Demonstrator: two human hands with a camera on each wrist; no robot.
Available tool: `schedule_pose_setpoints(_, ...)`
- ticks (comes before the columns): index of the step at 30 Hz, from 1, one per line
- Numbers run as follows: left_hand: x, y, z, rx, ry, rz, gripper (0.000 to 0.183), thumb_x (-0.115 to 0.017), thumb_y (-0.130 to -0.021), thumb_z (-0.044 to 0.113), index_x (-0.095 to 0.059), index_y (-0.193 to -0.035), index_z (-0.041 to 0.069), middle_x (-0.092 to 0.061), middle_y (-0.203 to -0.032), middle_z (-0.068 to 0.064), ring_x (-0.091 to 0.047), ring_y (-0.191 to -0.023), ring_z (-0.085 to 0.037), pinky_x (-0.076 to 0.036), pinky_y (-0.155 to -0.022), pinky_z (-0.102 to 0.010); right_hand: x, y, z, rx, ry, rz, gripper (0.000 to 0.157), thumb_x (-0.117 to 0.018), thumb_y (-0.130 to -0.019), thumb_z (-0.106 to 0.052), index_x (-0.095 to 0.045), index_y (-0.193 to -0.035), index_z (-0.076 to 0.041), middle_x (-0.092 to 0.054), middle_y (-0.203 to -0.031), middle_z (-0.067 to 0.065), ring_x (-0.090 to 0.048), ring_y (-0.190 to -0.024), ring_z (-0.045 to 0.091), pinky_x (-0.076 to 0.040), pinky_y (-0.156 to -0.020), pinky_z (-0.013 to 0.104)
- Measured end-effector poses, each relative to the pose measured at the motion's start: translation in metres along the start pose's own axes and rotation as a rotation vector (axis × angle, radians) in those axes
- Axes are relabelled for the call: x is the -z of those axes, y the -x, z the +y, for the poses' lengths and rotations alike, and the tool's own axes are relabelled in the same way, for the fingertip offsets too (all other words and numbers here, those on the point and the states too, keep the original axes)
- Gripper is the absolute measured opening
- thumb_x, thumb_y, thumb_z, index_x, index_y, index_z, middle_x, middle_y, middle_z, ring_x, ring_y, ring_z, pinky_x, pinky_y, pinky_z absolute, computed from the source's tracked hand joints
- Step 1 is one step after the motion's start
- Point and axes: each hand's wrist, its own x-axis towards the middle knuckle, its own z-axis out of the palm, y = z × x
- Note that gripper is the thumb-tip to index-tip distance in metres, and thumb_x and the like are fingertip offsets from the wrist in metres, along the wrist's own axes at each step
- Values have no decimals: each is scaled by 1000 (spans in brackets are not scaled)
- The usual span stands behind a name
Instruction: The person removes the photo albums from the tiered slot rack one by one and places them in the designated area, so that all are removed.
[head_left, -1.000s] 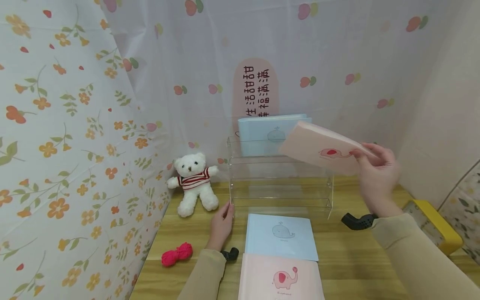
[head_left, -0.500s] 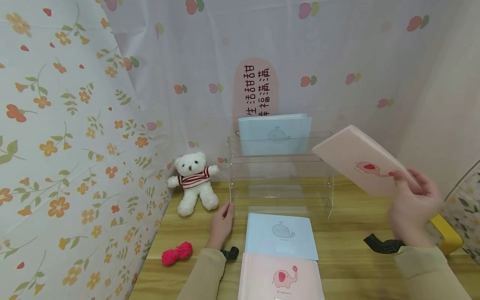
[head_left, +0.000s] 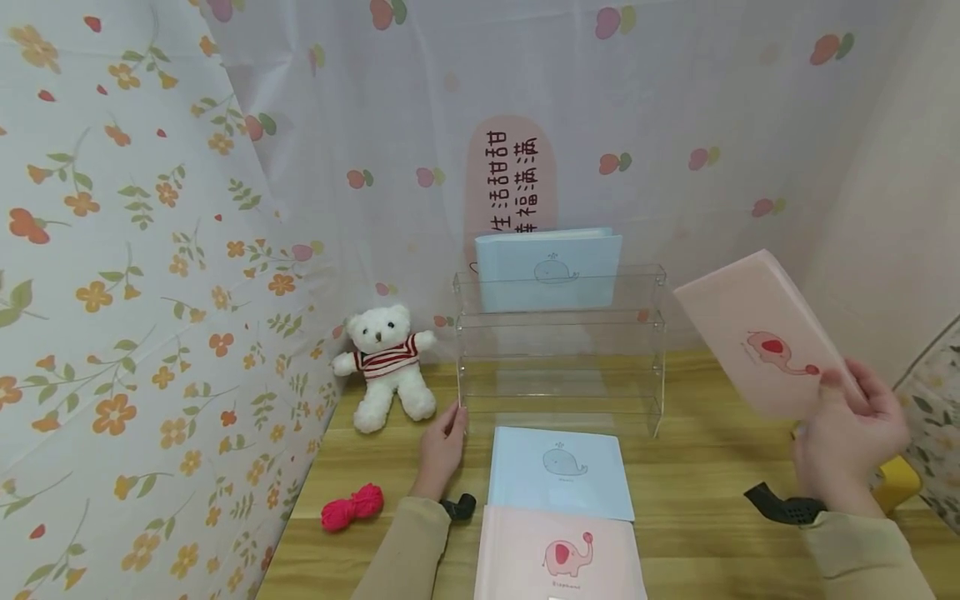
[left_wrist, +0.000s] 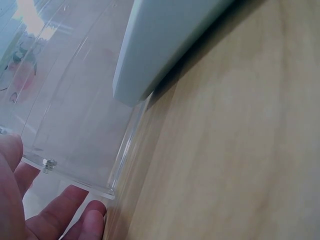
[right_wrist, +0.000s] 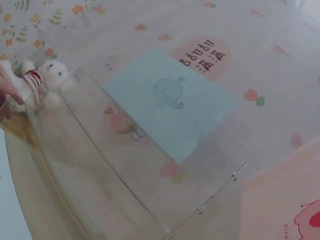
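Note:
My right hand [head_left: 851, 433] pinches a pink elephant book [head_left: 772, 337] by its right end, holding it tilted in the air right of the clear acrylic display rack [head_left: 562, 383]. Part of that pink cover also shows in the right wrist view. My left hand [head_left: 442, 446] grips the rack's lower left side edge, thumb on one face and fingers on the other, as the left wrist view shows. A blue whale book [head_left: 510, 271] stands on the rack's top tier. On the table before the rack lie another blue whale book [head_left: 517, 467] and a second pink elephant book [head_left: 517, 550].
A white teddy bear [head_left: 382, 362] in a striped sweater sits left of the rack. Pink-red yarn [head_left: 352, 507] lies at the front left of the wooden table [head_left: 697, 533]. Behind the right hand is a yellow object [head_left: 900, 483], mostly hidden. Patterned curtains [head_left: 360, 108] hang around the table.
The right hand has carried the pink book away from the rack to the right, tilting it more steeply. The left hand has stayed at the rack's side.

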Motion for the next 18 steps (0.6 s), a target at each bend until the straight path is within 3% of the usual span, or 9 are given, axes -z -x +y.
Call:
schedule_pose_setpoints(5, -1, 0, 1, 0, -30, 6, 51, -61, -111, 54, -68, -152, 25, -79, -139, -8, -72, -131, -31, -57, -111, -57, 5, -6, 6, -93, 20, 31, 38, -89, -90, -1, -79, -126, -9, -77, -128, 2, -72, -118, 16, -64, -77, 17)
schedule_pose_setpoints(10, -2, 0, 2, -7, -25, 8, 49, -61, -112, 52, -69, -152, 25, -80, -136, -7, -73, -127, -29, -57, -110, -57, 8, -14, 20, -152, 131, 48, 35, -81, -97, 0, -81, -128, -15, -78, -130, -4, -71, -119, 13, -61, -72, 13)
schedule_pose_setpoints(14, -2, 0, 1, -18, -16, 9, 50, -61, -112, 53, -69, -152, 24, -79, -138, -8, -73, -128, -31, -57, -110, -58, 10, -21, 31, -248, 231, 22, 36, -74, -103, -4, -79, -134, -23, -73, -132, -9, -66, -115, 9, -60, -66, 13)
schedule_pose_setpoints(18, -2, -1, -3, -51, -32, 36, 50, -61, -112, 52, -71, -150, 21, -80, -134, -11, -74, -123, -31, -60, -103, -56, 11, -30, 48, -330, 260, -14, 37, -67, -106, -2, -75, -134, -25, -67, -128, -10, -64, -111, 10, -62, -60, 19)
